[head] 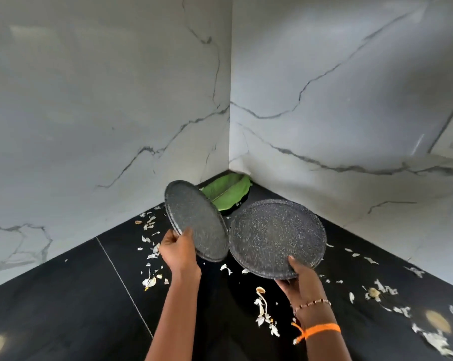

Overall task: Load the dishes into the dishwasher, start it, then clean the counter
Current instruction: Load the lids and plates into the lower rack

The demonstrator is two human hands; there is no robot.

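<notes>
— What is each hand doing?

— The left hand (177,247) grips the near edge of a dark speckled plate (195,220), thumb over its face and fingers behind. That plate is tilted steeply, almost on edge, held above the black tabletop (64,308). The right hand (302,278) holds a second speckled plate (277,237) by its near rim, thumb on top and fingers underneath; this one tips only a little, its face turned toward the camera.

— Do the plates touch?

— Their edges come just beside each other in the middle; whether they meet I cannot tell.

— What lies behind them?

— In the far corner, where the two marble walls (103,100) join, a green leaf (226,191) rests in a dark dish, partly hidden by the left plate.

— And the tabletop itself?

— Littered. Pale peelings and scraps (151,256) are scattered to the left of the left hand, between the forearms, and more thickly out to the right. A thin seam runs across the dark surface on the left.

— Anything on the arms?

— The right wrist wears a beaded bracelet (312,304) and, nearer, an orange thread band (321,329).
</notes>
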